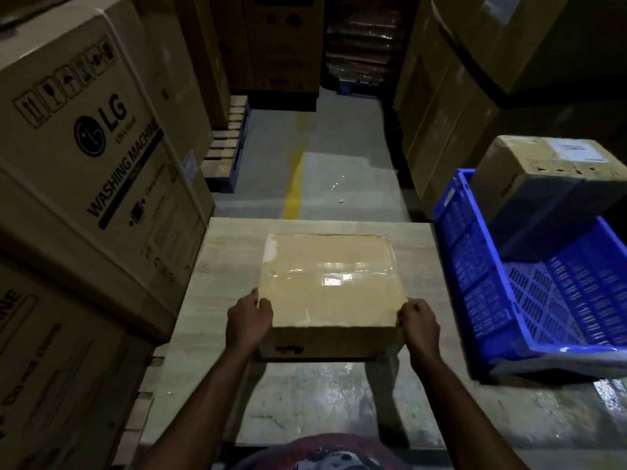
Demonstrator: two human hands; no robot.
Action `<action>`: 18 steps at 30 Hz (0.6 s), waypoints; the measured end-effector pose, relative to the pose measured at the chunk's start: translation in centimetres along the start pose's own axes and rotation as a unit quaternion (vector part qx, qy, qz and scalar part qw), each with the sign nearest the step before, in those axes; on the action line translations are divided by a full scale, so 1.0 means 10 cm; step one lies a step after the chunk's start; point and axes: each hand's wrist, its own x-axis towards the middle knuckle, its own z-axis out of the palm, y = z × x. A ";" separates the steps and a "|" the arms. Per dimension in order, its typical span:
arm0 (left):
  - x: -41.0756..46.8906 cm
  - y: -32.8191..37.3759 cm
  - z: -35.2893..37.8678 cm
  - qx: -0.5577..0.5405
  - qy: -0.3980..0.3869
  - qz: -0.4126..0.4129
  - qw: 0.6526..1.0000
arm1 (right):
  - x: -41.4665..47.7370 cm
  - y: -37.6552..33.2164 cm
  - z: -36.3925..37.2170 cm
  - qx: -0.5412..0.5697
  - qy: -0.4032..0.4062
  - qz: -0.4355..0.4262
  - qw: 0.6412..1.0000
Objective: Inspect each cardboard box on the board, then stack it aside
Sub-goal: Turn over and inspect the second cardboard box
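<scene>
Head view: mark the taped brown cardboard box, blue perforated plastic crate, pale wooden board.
taped brown cardboard box (325,279), head view, top face.
blue perforated plastic crate (475,266), head view, left side wall.
pale wooden board (230,266), head view, bare left part.

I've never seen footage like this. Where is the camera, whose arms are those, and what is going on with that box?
No machine here: a person wears one camera on the head, looking forward and down, so the arms are their own. The left hand and right hand grip the near corners of a taped cardboard box over a pale wooden board. To the right, a blue plastic crate holds a second cardboard box. On the left stand large washing machine cartons.
</scene>
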 end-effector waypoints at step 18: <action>-0.09 -0.12 0.61 0.323 -0.038 0.291 0.900 | -0.35 -0.01 0.82 -0.433 -0.200 -0.406 0.780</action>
